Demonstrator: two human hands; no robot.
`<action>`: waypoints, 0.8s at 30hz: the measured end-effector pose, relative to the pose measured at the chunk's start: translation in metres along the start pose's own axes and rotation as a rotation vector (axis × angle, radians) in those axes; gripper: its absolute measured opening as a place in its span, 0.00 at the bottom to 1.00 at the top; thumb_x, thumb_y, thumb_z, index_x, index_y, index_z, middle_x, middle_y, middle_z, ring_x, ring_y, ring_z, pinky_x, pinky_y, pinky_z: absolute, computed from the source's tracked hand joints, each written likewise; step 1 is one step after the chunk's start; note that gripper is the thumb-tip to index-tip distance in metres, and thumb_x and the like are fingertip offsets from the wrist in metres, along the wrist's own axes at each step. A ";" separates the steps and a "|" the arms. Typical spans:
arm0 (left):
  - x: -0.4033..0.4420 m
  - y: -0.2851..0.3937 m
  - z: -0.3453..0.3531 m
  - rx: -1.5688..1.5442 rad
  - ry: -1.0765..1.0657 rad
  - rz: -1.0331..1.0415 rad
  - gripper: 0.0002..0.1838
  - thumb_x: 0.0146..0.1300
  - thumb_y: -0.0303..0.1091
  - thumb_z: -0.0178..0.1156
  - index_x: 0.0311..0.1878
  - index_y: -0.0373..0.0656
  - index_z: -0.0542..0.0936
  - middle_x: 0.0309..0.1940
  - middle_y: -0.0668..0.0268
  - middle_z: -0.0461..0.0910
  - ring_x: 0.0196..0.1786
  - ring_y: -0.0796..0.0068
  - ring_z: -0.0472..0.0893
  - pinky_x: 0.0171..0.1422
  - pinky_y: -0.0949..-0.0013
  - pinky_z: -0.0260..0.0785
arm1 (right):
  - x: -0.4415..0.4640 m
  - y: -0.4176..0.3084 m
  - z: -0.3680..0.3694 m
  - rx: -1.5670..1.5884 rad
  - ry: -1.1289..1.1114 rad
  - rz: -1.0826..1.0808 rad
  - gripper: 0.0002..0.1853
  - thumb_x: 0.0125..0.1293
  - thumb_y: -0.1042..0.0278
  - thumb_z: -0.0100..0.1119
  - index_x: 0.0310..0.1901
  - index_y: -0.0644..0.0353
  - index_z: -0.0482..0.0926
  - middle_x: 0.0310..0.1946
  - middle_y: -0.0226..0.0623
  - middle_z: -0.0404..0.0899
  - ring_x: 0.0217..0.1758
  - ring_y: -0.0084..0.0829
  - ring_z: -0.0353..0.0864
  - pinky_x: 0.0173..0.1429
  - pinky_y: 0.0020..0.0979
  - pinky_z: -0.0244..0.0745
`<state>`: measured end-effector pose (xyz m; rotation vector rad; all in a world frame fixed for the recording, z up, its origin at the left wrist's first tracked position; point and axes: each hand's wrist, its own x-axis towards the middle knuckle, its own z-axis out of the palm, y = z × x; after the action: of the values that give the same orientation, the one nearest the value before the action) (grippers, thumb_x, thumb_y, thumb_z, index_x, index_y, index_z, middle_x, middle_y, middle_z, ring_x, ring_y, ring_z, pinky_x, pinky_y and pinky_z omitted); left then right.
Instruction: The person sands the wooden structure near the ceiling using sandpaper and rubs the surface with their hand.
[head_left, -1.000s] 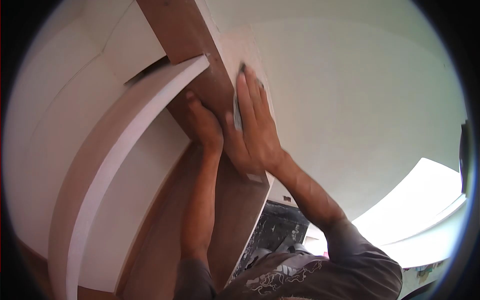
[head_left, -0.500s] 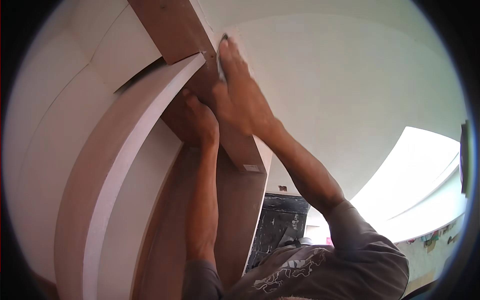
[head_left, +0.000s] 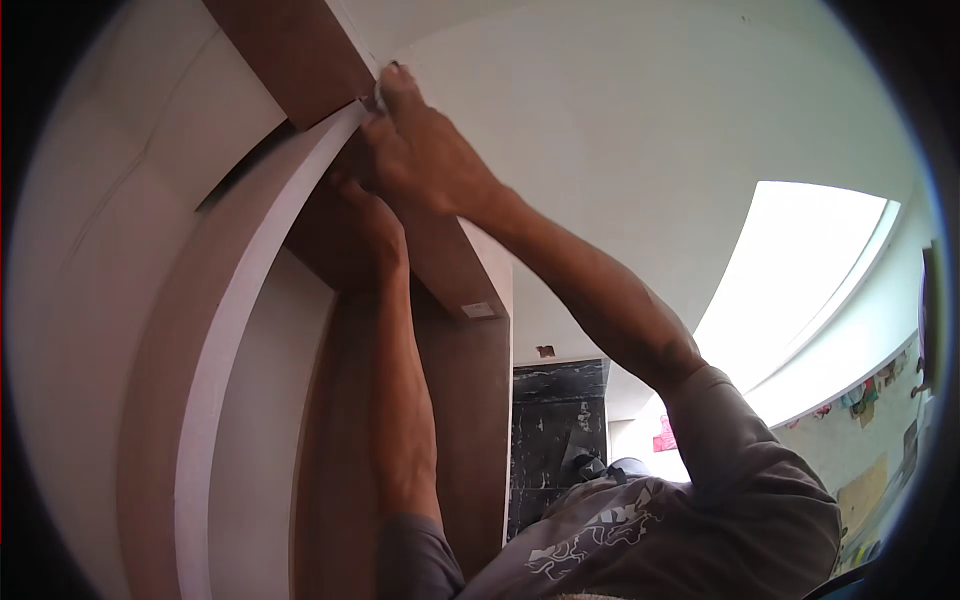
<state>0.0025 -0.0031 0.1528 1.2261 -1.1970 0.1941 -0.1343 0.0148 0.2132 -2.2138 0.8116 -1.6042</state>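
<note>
My right hand (head_left: 425, 150) is raised against the edge of a brown board (head_left: 285, 60), where it meets the pale ceiling. Its fingers are closed on a small thin pad (head_left: 380, 97), pale with a dark tip; its exact kind is too small to make out. Below it, my left hand (head_left: 375, 225) is against the shaded underside of the brown board, and most of its fingers are hidden. Just left of both hands, a curved pale panel (head_left: 240, 250) has its upper end touching the board.
A smooth pale ceiling (head_left: 620, 130) spreads to the right, with a bright opening (head_left: 780, 260) in it. Brown panels (head_left: 455, 400) stand below the board. Farther down are a black marbled surface (head_left: 540, 410) and a wall with papers (head_left: 865, 495) at lower right.
The whole view has shifted, with the board and panel now farther left. My right hand with the pad now lies closer to the curved panel's tip. My left hand stays under the board.
</note>
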 end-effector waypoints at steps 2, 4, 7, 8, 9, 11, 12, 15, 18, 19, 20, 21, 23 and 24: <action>-0.008 0.045 -0.054 -0.006 -0.109 0.062 0.29 0.81 0.44 0.35 0.64 0.29 0.76 0.63 0.44 0.78 0.63 0.50 0.79 0.69 0.55 0.70 | -0.020 -0.020 0.021 -0.089 0.153 -0.128 0.38 0.78 0.51 0.38 0.77 0.74 0.50 0.77 0.69 0.51 0.80 0.59 0.57 0.80 0.46 0.58; -0.001 0.006 -0.018 -0.242 -0.043 -0.008 0.29 0.82 0.44 0.34 0.66 0.28 0.74 0.65 0.42 0.76 0.66 0.48 0.77 0.72 0.56 0.67 | -0.015 -0.018 0.008 0.083 0.095 -0.007 0.37 0.79 0.50 0.37 0.78 0.72 0.52 0.79 0.67 0.48 0.81 0.58 0.54 0.83 0.44 0.52; 0.000 -0.039 0.008 -0.297 0.063 0.060 0.30 0.82 0.44 0.33 0.68 0.26 0.71 0.66 0.39 0.73 0.68 0.46 0.74 0.74 0.55 0.65 | -0.011 -0.024 -0.001 0.171 0.091 0.055 0.36 0.79 0.50 0.37 0.77 0.72 0.53 0.78 0.66 0.50 0.81 0.59 0.53 0.84 0.44 0.50; 0.003 -0.040 0.012 -0.306 0.067 0.064 0.31 0.82 0.44 0.32 0.68 0.26 0.70 0.67 0.38 0.73 0.69 0.45 0.74 0.75 0.55 0.64 | -0.021 -0.027 0.004 0.096 0.139 -0.034 0.35 0.79 0.50 0.37 0.76 0.71 0.55 0.78 0.67 0.51 0.81 0.60 0.54 0.83 0.44 0.51; 0.005 -0.036 0.014 -0.315 0.070 0.068 0.31 0.82 0.44 0.32 0.68 0.25 0.70 0.67 0.37 0.72 0.69 0.45 0.74 0.75 0.55 0.64 | -0.029 -0.025 0.010 0.022 0.183 -0.113 0.34 0.79 0.50 0.37 0.76 0.71 0.57 0.77 0.68 0.52 0.80 0.61 0.56 0.83 0.45 0.53; -0.008 -0.012 0.002 -0.421 -0.007 -0.058 0.31 0.83 0.44 0.31 0.69 0.24 0.69 0.67 0.36 0.72 0.70 0.44 0.73 0.76 0.55 0.63 | -0.012 0.005 0.002 -0.127 0.127 -0.139 0.34 0.79 0.51 0.37 0.75 0.71 0.59 0.76 0.68 0.54 0.80 0.61 0.56 0.82 0.45 0.54; -0.016 -0.010 -0.001 -0.409 -0.010 -0.024 0.31 0.83 0.44 0.31 0.69 0.24 0.69 0.67 0.36 0.71 0.70 0.45 0.73 0.76 0.55 0.63 | -0.006 0.015 0.001 -0.206 0.092 -0.151 0.34 0.79 0.51 0.37 0.74 0.71 0.60 0.76 0.68 0.55 0.80 0.62 0.56 0.82 0.45 0.55; -0.005 -0.002 0.004 -0.406 0.014 0.058 0.32 0.83 0.45 0.31 0.68 0.24 0.69 0.68 0.36 0.71 0.70 0.45 0.73 0.76 0.55 0.64 | -0.035 -0.023 0.011 0.059 0.233 -0.125 0.34 0.79 0.50 0.38 0.75 0.72 0.59 0.76 0.68 0.54 0.80 0.63 0.54 0.83 0.45 0.53; -0.010 -0.009 0.001 -0.371 -0.005 -0.064 0.32 0.83 0.45 0.31 0.69 0.24 0.69 0.68 0.37 0.72 0.70 0.46 0.73 0.75 0.54 0.65 | -0.021 0.003 0.004 -0.256 0.123 -0.231 0.37 0.79 0.49 0.37 0.76 0.74 0.55 0.78 0.66 0.53 0.83 0.59 0.49 0.85 0.43 0.48; -0.016 -0.006 -0.001 -0.380 -0.015 -0.131 0.32 0.83 0.45 0.31 0.69 0.25 0.69 0.68 0.37 0.72 0.70 0.46 0.73 0.75 0.54 0.65 | -0.026 0.001 0.000 0.070 0.130 -0.043 0.36 0.80 0.49 0.37 0.76 0.73 0.57 0.77 0.66 0.53 0.81 0.61 0.53 0.83 0.46 0.51; -0.013 0.001 -0.002 -0.394 -0.022 -0.182 0.31 0.83 0.45 0.31 0.69 0.25 0.69 0.68 0.38 0.72 0.70 0.46 0.73 0.75 0.54 0.65 | -0.036 -0.006 0.005 0.076 0.152 -0.034 0.36 0.80 0.49 0.37 0.76 0.73 0.57 0.77 0.66 0.53 0.81 0.60 0.53 0.83 0.46 0.52; -0.004 0.007 0.001 -0.416 -0.018 -0.163 0.32 0.83 0.45 0.31 0.69 0.25 0.69 0.68 0.38 0.72 0.70 0.46 0.74 0.75 0.54 0.65 | -0.042 -0.017 0.009 0.075 0.178 -0.043 0.36 0.80 0.49 0.36 0.76 0.73 0.57 0.77 0.66 0.53 0.81 0.60 0.53 0.83 0.46 0.52; 0.000 0.013 0.005 -0.449 -0.008 -0.155 0.32 0.83 0.46 0.30 0.69 0.25 0.69 0.67 0.38 0.72 0.69 0.46 0.74 0.75 0.54 0.65 | -0.036 -0.013 0.008 0.084 0.193 -0.088 0.34 0.79 0.51 0.39 0.72 0.75 0.60 0.76 0.69 0.53 0.80 0.63 0.53 0.82 0.49 0.53; -0.006 0.009 0.002 -0.441 -0.023 -0.162 0.32 0.83 0.46 0.30 0.69 0.25 0.69 0.67 0.38 0.73 0.69 0.46 0.74 0.75 0.54 0.65 | -0.031 -0.005 0.006 0.109 0.196 -0.106 0.32 0.77 0.53 0.43 0.68 0.77 0.64 0.74 0.72 0.54 0.80 0.66 0.53 0.81 0.52 0.55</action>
<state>-0.0071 0.0019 0.1534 0.9306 -1.0814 -0.1975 -0.1337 0.0369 0.1898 -2.0792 0.6486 -1.8918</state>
